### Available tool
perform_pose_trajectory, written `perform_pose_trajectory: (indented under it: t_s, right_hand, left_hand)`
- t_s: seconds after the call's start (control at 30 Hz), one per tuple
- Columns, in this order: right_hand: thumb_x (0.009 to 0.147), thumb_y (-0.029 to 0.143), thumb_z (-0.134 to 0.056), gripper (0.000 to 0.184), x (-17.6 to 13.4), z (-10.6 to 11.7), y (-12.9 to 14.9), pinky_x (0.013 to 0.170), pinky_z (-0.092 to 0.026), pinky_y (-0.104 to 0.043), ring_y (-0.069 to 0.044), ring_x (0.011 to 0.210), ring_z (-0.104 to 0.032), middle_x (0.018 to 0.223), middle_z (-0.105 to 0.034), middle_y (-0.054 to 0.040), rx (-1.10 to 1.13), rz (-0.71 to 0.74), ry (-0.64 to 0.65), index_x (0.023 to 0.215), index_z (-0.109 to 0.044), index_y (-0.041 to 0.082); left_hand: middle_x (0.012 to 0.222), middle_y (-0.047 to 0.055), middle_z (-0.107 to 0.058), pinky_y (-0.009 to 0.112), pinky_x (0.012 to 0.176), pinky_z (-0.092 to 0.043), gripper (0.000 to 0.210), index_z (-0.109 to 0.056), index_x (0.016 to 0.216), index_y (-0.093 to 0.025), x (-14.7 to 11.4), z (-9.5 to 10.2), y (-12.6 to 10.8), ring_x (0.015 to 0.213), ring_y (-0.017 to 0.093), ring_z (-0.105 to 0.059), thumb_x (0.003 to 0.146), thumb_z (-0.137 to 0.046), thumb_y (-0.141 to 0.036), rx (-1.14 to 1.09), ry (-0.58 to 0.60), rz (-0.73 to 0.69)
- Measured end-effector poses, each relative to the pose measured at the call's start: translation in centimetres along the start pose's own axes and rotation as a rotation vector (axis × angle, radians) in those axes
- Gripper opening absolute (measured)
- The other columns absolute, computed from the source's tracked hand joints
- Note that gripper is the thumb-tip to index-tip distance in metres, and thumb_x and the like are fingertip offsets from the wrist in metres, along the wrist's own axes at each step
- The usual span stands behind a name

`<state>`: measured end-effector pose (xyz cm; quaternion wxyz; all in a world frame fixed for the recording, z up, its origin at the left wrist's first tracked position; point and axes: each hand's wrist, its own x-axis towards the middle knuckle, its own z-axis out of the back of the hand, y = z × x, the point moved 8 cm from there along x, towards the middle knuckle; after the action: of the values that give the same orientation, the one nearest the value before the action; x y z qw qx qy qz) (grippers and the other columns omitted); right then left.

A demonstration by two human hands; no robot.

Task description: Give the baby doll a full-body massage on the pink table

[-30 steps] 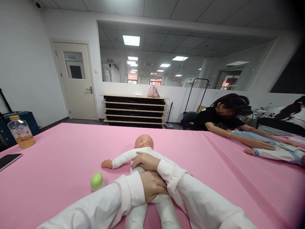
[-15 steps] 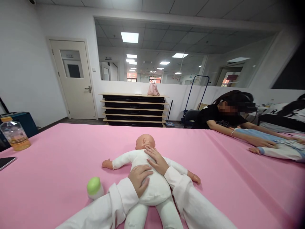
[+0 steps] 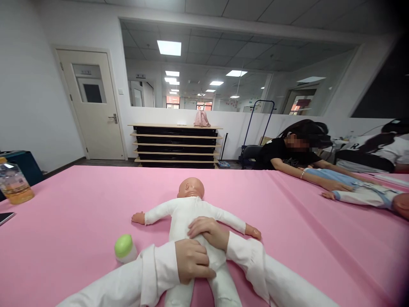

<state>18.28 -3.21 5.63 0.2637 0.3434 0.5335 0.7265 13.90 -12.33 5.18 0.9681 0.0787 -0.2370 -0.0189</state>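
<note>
Baby doll [image 3: 182, 219] in white clothing lies on the pink cloth [image 3: 79, 213], at the lower centre of the frame, with its head toward the middle of the frame. The left hand [image 3: 193, 261] touches the doll's lower body with bent fingers; whether they pinch it, I cannot tell. The right hand [image 3: 211, 232], just above, is rather open, its fingers lightly curved upon the doll's body. At lower left stands a small green-lidded jar [image 3: 124, 247].
</note>
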Motion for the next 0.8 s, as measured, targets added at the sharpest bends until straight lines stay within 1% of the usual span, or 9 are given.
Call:
perform_pose_trajectory:
  t_s: [0.07, 0.13, 0.27, 0.33, 0.4, 0.53, 0.6, 0.7, 0.8]
  right_hand:
    - [0.075, 0.017, -0.046, 0.025, 2.2, -1.4, 1.0, 0.103, -0.023, -0.042, -0.019, 0.105, -0.052, 0.090, -0.069, -0.0013, -0.209, 0.097, 0.144, 0.079, -0.070, 0.025]
    - [0.074, 0.010, -0.041, 0.035, 4.0, -2.8, 1.4, 0.105, -0.019, -0.039, -0.016, 0.108, -0.051, 0.097, -0.067, 0.0017, -0.399, 0.183, 0.274, 0.087, -0.069, 0.027]
    - [0.074, 0.005, -0.038, 0.045, 6.1, -3.8, 1.6, 0.106, -0.015, -0.038, -0.014, 0.118, -0.044, 0.115, -0.059, 0.0033, -0.804, 0.302, 0.363, 0.102, -0.063, 0.030]
    - [0.078, 0.011, -0.042, 0.041, 6.4, -3.0, 2.0, 0.107, -0.007, -0.043, -0.017, 0.123, -0.037, 0.122, -0.054, 0.0014, -0.965, 0.347, 0.302, 0.109, -0.059, 0.030]
    - [0.081, 0.020, -0.046, 0.037, 6.2, -1.4, 2.4, 0.106, 0.000, -0.049, -0.021, 0.127, -0.031, 0.130, -0.047, -0.0014, -1.027, 0.349, 0.198, 0.116, -0.054, 0.030]
    - [0.087, 0.034, -0.041, 0.042, 4.9, 3.0, 1.1, 0.104, -0.002, -0.054, -0.025, 0.130, -0.023, 0.141, -0.029, -0.0036, -1.010, 0.198, -0.053, 0.128, -0.039, 0.031]
    - [0.088, 0.036, -0.035, 0.045, 3.6, 4.5, -0.4, 0.104, -0.005, -0.055, -0.024, 0.132, -0.018, 0.143, -0.022, -0.0037, -0.992, 0.113, -0.127, 0.133, -0.031, 0.030]
    - [0.090, 0.036, -0.032, 0.048, 0.9, 4.8, -2.3, 0.105, -0.006, -0.053, -0.022, 0.134, -0.011, 0.145, -0.015, -0.0044, -0.983, 0.043, -0.109, 0.136, -0.023, 0.026]
    - [0.091, 0.035, -0.029, 0.046, -2.2, 3.5, -3.0, 0.107, -0.010, -0.050, -0.020, 0.134, -0.010, 0.145, -0.015, -0.0053, -0.913, 0.022, -0.060, 0.136, -0.026, 0.024]
  left_hand:
    - [0.075, 0.001, -0.063, 0.028, 0.065, -0.041, 0.031, -0.057, 0.101, -0.024, 0.8, -0.6, 0.1, 0.072, 0.016, -0.054, 0.071, -0.048, -0.020, -0.072, 0.058, -0.016]
    - [0.085, 0.000, -0.064, 0.027, 0.076, -0.041, 0.036, -0.056, 0.104, -0.023, 1.2, -0.6, 0.5, 0.085, 0.016, -0.056, 0.070, -0.047, -0.017, -0.159, 0.040, 0.031]
    - [0.091, 0.000, -0.063, 0.028, 0.095, -0.034, 0.046, -0.052, 0.113, -0.026, 0.7, 0.0, 1.9, 0.106, 0.014, -0.050, 0.069, -0.044, -0.013, -0.225, -0.029, 0.242]
    - [0.103, 0.000, -0.060, 0.032, 0.097, -0.033, 0.046, -0.051, 0.115, -0.030, 0.0, 0.2, 2.6, 0.112, 0.015, -0.047, 0.071, -0.047, -0.017, -0.191, -0.048, 0.343]
    - [0.122, 0.000, -0.051, 0.039, 0.099, -0.030, 0.045, -0.048, 0.119, -0.033, -0.9, 0.1, 3.5, 0.119, 0.019, -0.041, 0.075, -0.049, -0.027, -0.142, -0.045, 0.447]
    - [0.139, 0.005, -0.033, 0.055, 0.099, -0.024, 0.051, -0.037, 0.128, -0.031, -3.4, -0.5, 5.4, 0.128, 0.028, -0.027, 0.081, -0.041, -0.050, 0.021, -0.035, 0.658]
    - [0.140, 0.009, -0.030, 0.058, 0.095, -0.027, 0.055, -0.035, 0.130, -0.028, -4.6, -0.7, 5.8, 0.129, 0.031, -0.025, 0.081, -0.038, -0.053, 0.112, -0.058, 0.733]
    - [0.137, 0.013, -0.036, 0.054, 0.090, -0.035, 0.056, -0.038, 0.128, -0.022, -5.8, -0.4, 5.3, 0.125, 0.032, -0.033, 0.081, -0.038, -0.053, 0.234, -0.125, 0.751]
    - [0.121, 0.016, -0.052, 0.045, 0.086, -0.043, 0.048, -0.048, 0.118, -0.015, -6.0, 1.5, 3.2, 0.115, 0.030, -0.046, 0.082, -0.041, -0.046, 0.336, -0.274, 0.665]
